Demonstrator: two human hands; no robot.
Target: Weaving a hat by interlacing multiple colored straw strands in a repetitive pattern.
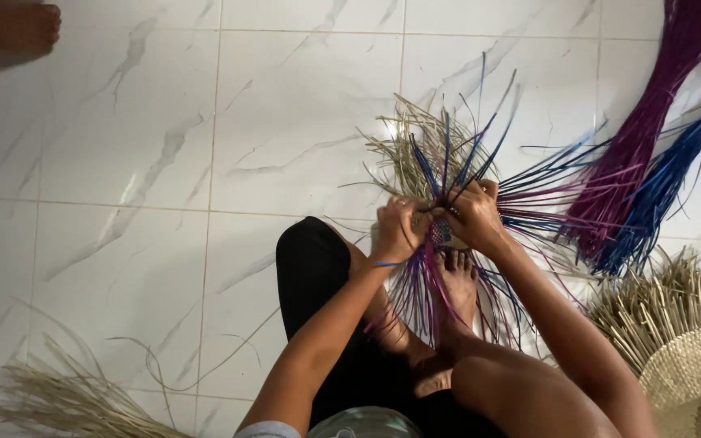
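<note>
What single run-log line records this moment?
left hand: grips woven piece | right hand: grips same piece | strands: blue, purple, tan, fanned out | foot: on strands | floor: white tile

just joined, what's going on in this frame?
A person sits on a white tiled floor, both hands at the centre of a small woven piece with natural, blue and purple strands fanning out. The left hand and right hand each pinch strands, and a bare foot rests on the piece. Purple and blue bundles lie to the right, a finished straw weave nearby.
</note>
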